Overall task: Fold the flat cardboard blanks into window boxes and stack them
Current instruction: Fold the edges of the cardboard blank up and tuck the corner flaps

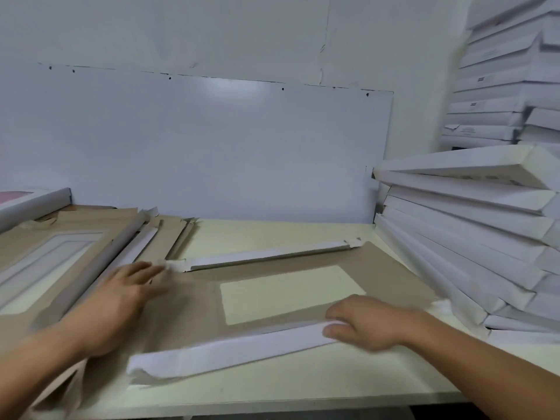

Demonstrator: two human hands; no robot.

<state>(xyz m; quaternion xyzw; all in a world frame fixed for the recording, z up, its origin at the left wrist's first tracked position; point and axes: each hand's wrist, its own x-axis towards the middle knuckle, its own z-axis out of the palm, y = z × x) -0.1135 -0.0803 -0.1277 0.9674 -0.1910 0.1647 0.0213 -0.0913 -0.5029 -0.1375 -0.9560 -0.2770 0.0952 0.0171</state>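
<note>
A cardboard blank (194, 301) lies brown side up on the table, with a rectangular window cut in its middle. Its far white flap (266, 256) and near white flap (230, 350) are folded over. My left hand (121, 298) lies on the blank's left part, fingers stretched toward the far left corner. My right hand (363, 322) holds the right end of the near flap, thumb under it and fingers on top. Both hands are blurred. A stack of folded white boxes (472, 225) rises at the right.
More flat blanks (69, 250) lie piled at the left of the cream table (272, 386), some with raised flaps. A taller pile of white boxes (497, 95) stands at the far right against the wall. A white panel (212, 147) backs the table.
</note>
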